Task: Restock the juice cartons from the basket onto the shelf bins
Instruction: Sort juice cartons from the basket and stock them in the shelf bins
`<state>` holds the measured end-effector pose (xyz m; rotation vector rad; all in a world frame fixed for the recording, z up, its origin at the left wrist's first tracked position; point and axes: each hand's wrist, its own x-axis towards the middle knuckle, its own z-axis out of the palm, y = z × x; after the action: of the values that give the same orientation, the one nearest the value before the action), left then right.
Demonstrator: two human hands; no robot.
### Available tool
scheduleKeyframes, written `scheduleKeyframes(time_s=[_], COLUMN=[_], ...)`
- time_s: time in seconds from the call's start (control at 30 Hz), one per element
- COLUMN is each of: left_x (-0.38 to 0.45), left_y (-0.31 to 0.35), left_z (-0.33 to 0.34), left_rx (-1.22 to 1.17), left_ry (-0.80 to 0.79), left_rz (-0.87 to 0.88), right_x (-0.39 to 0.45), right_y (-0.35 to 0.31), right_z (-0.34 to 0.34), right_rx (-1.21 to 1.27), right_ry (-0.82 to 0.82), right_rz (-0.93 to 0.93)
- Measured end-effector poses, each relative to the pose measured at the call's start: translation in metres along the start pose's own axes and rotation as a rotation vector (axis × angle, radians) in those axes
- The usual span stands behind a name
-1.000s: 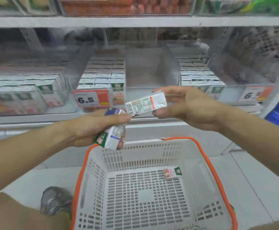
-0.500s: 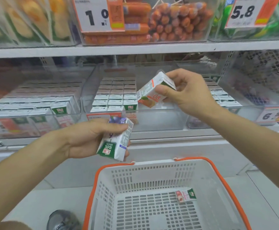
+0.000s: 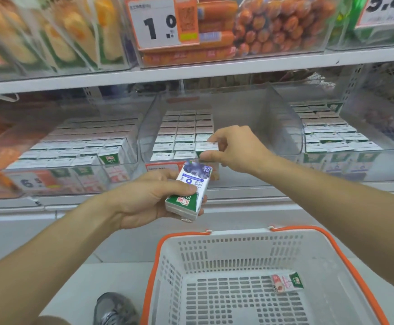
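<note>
Left hand (image 3: pixel 149 198) gripping carton (image 3: pixel 189 191) at mid-height, thumb lying across front face, fingers curling behind; forearm running in from lower left. Right hand (image 3: pixel 235 148) reaching forward over bin edge, palm facing down, thumb and fingertips pinching second carton (image 3: pixel 206 146) from above; right forearm extending in from right edge, wrist bending slightly.

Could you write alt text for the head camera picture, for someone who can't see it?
A right hand sets a juice carton into a clear shelf bin, while the left hand holds a blueberry carton. Below, one carton lies in a white basket.
</note>
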<state>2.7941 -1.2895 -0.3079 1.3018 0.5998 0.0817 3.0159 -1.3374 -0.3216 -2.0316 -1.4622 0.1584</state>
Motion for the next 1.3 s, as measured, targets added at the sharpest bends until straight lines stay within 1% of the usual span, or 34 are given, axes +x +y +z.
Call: scheduleKeyframes(time_s=[0.07, 0.13, 0.2, 0.23, 0.27, 0.3, 0.33, 0.37, 0.4, 0.43, 0.47, 0.53, 0.57, 0.6, 0.67, 0.77, 0.83, 0.9, 0.97, 1.03, 1.13, 1.2, 1.3], left_x=[0.003, 0.006, 0.008, 0.008, 0.009, 0.009, 0.009, 0.010, 0.010, 0.010, 0.012, 0.016, 0.018, 0.021, 0.024, 0.029, 0.033, 0.040, 0.049, 0.063, 0.092, 0.119, 0.162], left_y=[0.000, -0.001, -0.001, -0.002, -0.002, -0.003, -0.004, -0.005, -0.005, -0.006, -0.007, -0.008, -0.008, -0.007, -0.005, -0.001, 0.005, 0.011, 0.015, 0.018, 0.023, 0.027, 0.030], left_z=[0.000, -0.002, -0.005, -0.007, -0.009, -0.010, -0.012, -0.014, -0.014, -0.013, -0.011, -0.004, 0.000, 0.003, 0.009, 0.025, 0.041, 0.058, 0.075, 0.091, 0.117, 0.134, 0.154], left_rx=[0.033, 0.044, 0.070, 0.090, 0.131, 0.213, 0.365, 0.578, 0.789, 0.950, 1.024, 0.981, 0.942, 0.907, 0.814, 0.624, 0.487, 0.345, 0.315, 0.447, 0.802, 0.972, 1.244], left_ry=[0.049, 0.091, 0.093, 0.082, 0.070, 0.054, 0.040, 0.033, 0.027, 0.026, 0.024, 0.025, 0.032, 0.047, 0.095, 0.195, 0.242, 0.261, 0.301, 0.371, 0.464, 0.456, 0.363], left_rz=[0.022, 0.021, 0.013, 0.011, 0.013, 0.019, 0.042, 0.071, 0.093, 0.103, 0.101, 0.101, 0.114, 0.131, 0.170, 0.260, 0.351, 0.449, 0.562, 0.725, 0.929, 0.958, 0.865], right_x=[0.000, -0.002, -0.007, -0.010, -0.012, -0.014, -0.016, -0.020, -0.025, -0.030, -0.037, -0.053, -0.059, -0.065, -0.072, -0.081, -0.087, -0.092, -0.094, -0.095, -0.099, -0.103, -0.108], right_y=[0.000, -0.001, 0.001, 0.001, 0.002, 0.001, -0.002, -0.008, -0.014, -0.020, -0.025, -0.029, -0.027, -0.023, -0.013, -0.001, 0.006, 0.013, 0.021, 0.032, 0.053, 0.069, 0.102], right_z=[0.002, -0.003, -0.008, -0.011, -0.015, -0.019, -0.023, -0.027, -0.031, -0.032, -0.031, -0.025, -0.023, -0.020, -0.019, -0.031, -0.046, -0.070, -0.099, -0.129, -0.173, -0.200, -0.230], right_rx=[0.001, -0.024, -0.130, -0.193, -0.229, -0.228, -0.189, -0.124, -0.048, 0.017, 0.064, 0.066, 0.036, 0.019, 0.051, 0.184, 0.291, 0.328, 0.349, 0.395, 0.406, 0.303, -0.016], right_ry=[-0.021, -0.090, -0.180, -0.199, -0.178, -0.125, -0.072, -0.053, -0.095, -0.196, -0.338, -0.604, -0.673, -0.686, -0.608, -0.491, -0.436, -0.341, -0.224, -0.116, 0.061, 0.135, 0.225], right_rz=[0.003, 0.001, -0.013, -0.035, -0.082, -0.142, -0.201, -0.241, -0.257, -0.258, -0.247, -0.210, -0.195, -0.191, -0.187, -0.148, -0.116, -0.112, -0.107, -0.071, -0.004, 0.028, 0.104])
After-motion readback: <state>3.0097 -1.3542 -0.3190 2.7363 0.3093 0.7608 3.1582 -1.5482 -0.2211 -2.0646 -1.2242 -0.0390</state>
